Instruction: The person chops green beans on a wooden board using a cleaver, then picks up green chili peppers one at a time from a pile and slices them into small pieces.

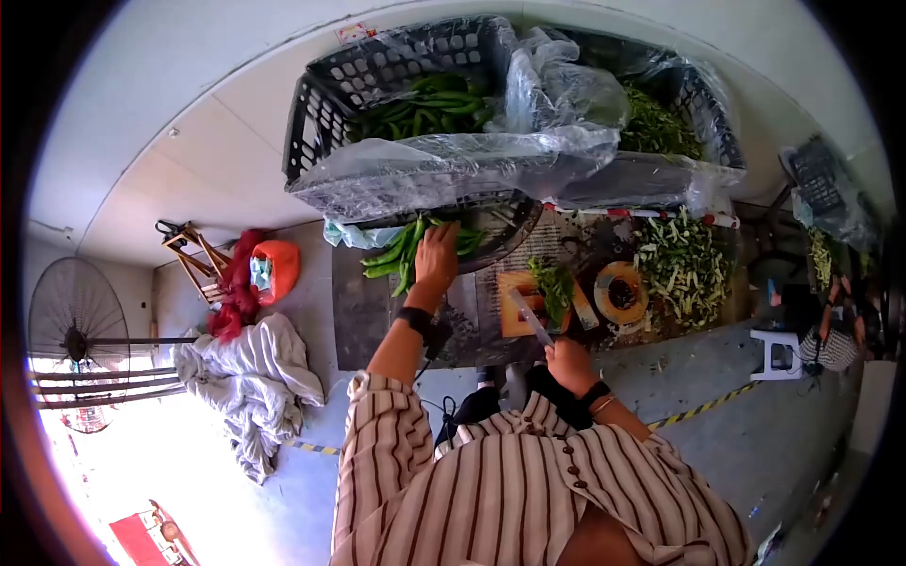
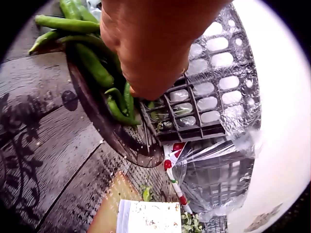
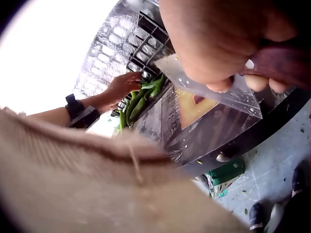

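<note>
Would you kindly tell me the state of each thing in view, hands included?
Loose peppers: whole
Left hand: at the loose peppers
Knife: held, blade exposed
Right hand: gripping the knife
Chopped heap: cut small, piled
Left crate: holding whole peppers
Right crate: holding cut green pieces
Grey cloth: crumpled
White stool: upright
Fan: cannot tell whether running

The room around me appears to be a vegetable-preparation workroom. Indicators: two plastic-lined crates [image 1: 406,58], one loaded with green peppers [image 1: 444,99]; a table [image 1: 472,330] bearing a heap of chopped pieces [image 1: 687,269]; a large wire-caged fan [image 1: 75,338]; a grey floor [image 1: 755,434] marked with black-and-yellow tape [image 1: 703,406].
</note>
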### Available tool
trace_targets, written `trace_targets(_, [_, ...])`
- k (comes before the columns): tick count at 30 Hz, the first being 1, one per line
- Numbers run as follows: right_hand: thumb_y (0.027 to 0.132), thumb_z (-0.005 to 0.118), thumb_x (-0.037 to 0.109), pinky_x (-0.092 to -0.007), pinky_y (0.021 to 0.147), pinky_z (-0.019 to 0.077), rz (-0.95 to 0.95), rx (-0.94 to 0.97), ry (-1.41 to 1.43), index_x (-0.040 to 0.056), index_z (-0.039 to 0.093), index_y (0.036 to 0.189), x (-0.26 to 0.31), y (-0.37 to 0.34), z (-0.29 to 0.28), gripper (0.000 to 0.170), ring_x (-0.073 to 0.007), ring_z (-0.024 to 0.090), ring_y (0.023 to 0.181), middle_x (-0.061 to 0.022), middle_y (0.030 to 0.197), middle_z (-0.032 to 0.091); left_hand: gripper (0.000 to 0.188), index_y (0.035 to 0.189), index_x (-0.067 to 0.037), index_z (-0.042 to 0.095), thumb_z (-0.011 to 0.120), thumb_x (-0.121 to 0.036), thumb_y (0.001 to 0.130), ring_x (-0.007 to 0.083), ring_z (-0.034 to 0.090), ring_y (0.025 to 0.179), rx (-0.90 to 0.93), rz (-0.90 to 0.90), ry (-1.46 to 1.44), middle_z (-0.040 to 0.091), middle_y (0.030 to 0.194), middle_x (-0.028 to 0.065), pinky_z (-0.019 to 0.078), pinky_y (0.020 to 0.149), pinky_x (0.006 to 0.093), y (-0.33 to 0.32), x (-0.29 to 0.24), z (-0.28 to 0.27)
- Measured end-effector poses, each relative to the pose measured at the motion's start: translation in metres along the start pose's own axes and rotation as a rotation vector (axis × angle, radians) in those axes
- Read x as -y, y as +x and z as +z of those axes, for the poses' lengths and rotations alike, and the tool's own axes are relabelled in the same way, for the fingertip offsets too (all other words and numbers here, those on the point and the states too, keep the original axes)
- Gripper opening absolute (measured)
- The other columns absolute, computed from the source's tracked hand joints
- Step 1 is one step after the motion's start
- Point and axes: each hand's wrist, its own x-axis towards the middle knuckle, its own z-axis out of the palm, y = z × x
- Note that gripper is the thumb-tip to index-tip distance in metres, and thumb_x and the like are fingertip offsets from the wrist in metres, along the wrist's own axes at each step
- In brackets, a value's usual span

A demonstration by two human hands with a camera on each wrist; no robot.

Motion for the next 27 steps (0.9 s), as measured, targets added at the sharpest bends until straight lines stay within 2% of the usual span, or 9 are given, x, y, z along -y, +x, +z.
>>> trace_targets(4, [0.081,0.055,0.020,-0.0474,0.060,0.0448,0.060,0.014,-0.013,-0.0009,0.057,0.073,0.005,0.000,-0.003,0.023,-0.0398,0.056,0.068,-0.0210,0.072,0.058,0.040,0.111,-0.010,0.056,0.061,-0.013,0.071,0.0262,0.046,0.106,0.105,0.094,0.237,0.055,0.111,0.0056,0.0381,0.086,0.0378,0.027,0.012,0.007])
trace_targets(7, [0.081,0.055,0.020,-0.0473,0.061,0.0449,0.054,0.012,0.002,0.0003,0.058,0.075,0.002,-0.001,0.000,0.021,-0.0398,0.056,0.069,-0.0204,0.073,0.058,0.031,0.100,-0.011,0.058,0.056,-0.009,0.070,0.0244,0.046,0.101,0.233,0.062,0.374,0.056,0.101,0.0056,0.0387,0.080,0.0363,0.032,0.016,0.009])
trace_targets(13, [0.081,0.055,0.019,-0.0478,0.061,0.0452,0.035,-0.001,0.013,0.0004,0.057,0.076,0.000,0.000,0.001,0.019,-0.0392,0.057,0.069,-0.0197,0.075,0.059,0.019,0.086,-0.012,0.060,0.057,-0.012,0.067,0.0243,0.050,0.092,0.084,0.127,0.356,0.055,0.088,0.0050,0.0396,0.076,0.0356,0.027,0.016,-0.001])
trace_targets(15, [0.080,0.056,0.019,-0.0478,0.061,0.0453,0.028,0.000,0.023,0.0003,0.056,0.076,-0.003,0.001,0.004,0.019,-0.0388,0.057,0.069,-0.0194,0.075,0.059,0.023,0.091,-0.013,0.062,0.061,-0.018,0.068,0.0261,0.049,0.096,-0.034,0.050,0.205,0.056,0.094,0.0047,0.0399,0.081,0.0376,0.020,0.008,-0.016])
trace_targets(19, [0.080,0.056,0.019,-0.0477,0.061,0.0455,0.015,-0.018,0.027,-0.0001,0.056,0.076,-0.009,0.001,0.010,0.020,-0.0381,0.057,0.068,-0.0192,0.073,0.058,0.021,0.093,-0.006,0.059,0.061,-0.012,0.073,0.0309,0.053,0.091,-0.148,0.013,-0.058,0.058,0.095,0.0083,0.0423,0.076,0.0403,0.004,-0.019,-0.048])
trace_targets(20, [0.080,0.056,0.020,-0.0472,0.061,0.0457,-0.011,-0.032,0.036,-0.0007,0.056,0.074,-0.009,0.000,0.009,0.021,-0.0380,0.057,0.067,-0.0198,0.072,0.057,0.021,0.094,-0.004,0.057,0.063,-0.009,0.074,0.0308,0.056,0.078,-0.228,0.065,-0.069,0.059,0.087,0.0108,0.0446,0.069,0.0378,0.001,-0.028,-0.056])
trace_targets(21, [0.080,0.056,0.020,-0.0472,0.061,0.0457,0.001,-0.035,0.041,-0.0007,0.056,0.074,-0.010,0.001,0.009,0.021,-0.0380,0.057,0.067,-0.0198,0.072,0.057,0.021,0.094,-0.004,0.057,0.063,-0.009,0.074,0.0308,0.056,0.078,-0.218,0.074,-0.074,0.059,0.087,0.0108,0.0446,0.069,0.0378,-0.006,-0.033,-0.054])
trace_targets(24, [0.080,0.056,0.020,-0.0465,0.061,0.0459,0.036,-0.022,0.067,-0.0008,0.056,0.073,-0.011,0.001,0.012,0.022,-0.0377,0.057,0.068,-0.0201,0.073,0.057,0.016,0.087,-0.003,0.054,0.064,-0.008,0.076,0.0181,0.053,0.062,-0.155,-0.453,-0.694,0.059,0.076,0.0082,0.0420,0.055,0.0296,-0.033,-0.058,-0.039])
trace_targets(27, [0.082,0.056,0.020,-0.0472,0.058,0.0430,0.047,-0.046,0.109,-0.0006,0.056,0.072,-0.009,-0.001,0.011,0.023,-0.0390,0.054,0.064,-0.0200,0.068,0.056,0.015,0.086,0.000,0.054,0.065,-0.007,0.076,0.0152,0.056,0.066,-0.022,-0.533,-1.011,0.061,0.083,0.0063,0.0429,0.056,0.0280,-0.076,-0.047,0.016])
